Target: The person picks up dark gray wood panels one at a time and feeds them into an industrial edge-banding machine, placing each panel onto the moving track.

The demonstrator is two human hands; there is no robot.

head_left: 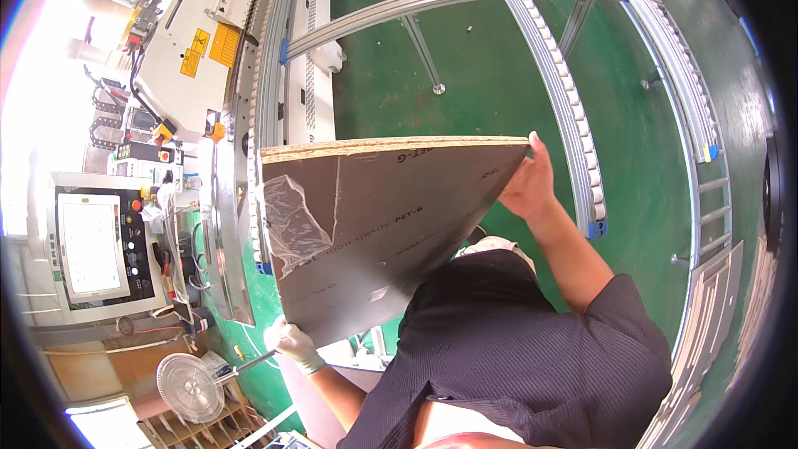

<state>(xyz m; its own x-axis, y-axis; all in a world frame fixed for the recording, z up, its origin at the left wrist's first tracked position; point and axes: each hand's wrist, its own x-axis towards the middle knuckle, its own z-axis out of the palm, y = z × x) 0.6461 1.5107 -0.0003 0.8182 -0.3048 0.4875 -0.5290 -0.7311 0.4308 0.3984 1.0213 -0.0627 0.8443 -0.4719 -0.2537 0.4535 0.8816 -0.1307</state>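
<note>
A dark grey laminated particleboard panel is held tilted in front of my body. Its raw chip edge faces away from me, and a wrinkled piece of clear film clings near its left end. My left hand, in a pale glove, is closed on the panel's lower left corner. At the far right corner, my right hand grips the edge, its thumb on top and the other fingers partly hidden behind the panel.
Aluminium roller rails stand ahead over a green floor. To the left are a white machine, a control panel with a screen and a round fan. Stacked boards lie at the right.
</note>
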